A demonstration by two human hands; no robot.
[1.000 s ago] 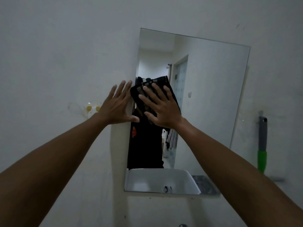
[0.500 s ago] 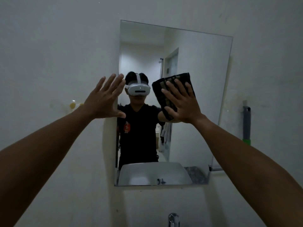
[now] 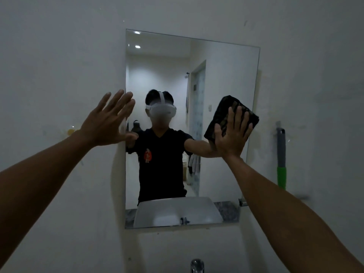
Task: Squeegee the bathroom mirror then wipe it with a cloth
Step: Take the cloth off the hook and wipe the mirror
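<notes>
Pressing a dark folded cloth [image 3: 230, 117] flat against the right side of the mirror [image 3: 222, 75], the right hand [image 3: 232, 136] has its fingers straight and spread over it; the left hand [image 3: 108, 121] is splayed wide on the wall at the mirror's left edge, holding nothing. Cloth looks soft and light, likely to bunch or slip on slick glass, so a broad palm on its middle suits it. Mirror seems frameless and probably brittle: even pressure, away from edges.

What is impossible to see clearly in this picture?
Head view only:
- Squeegee: lower end blurred, blade not visible.
- Tap: cut off by the bottom edge.
- Cloth: partly covered by the right hand.
- Mirror: streaks or wetness untellable, too dim.
</notes>
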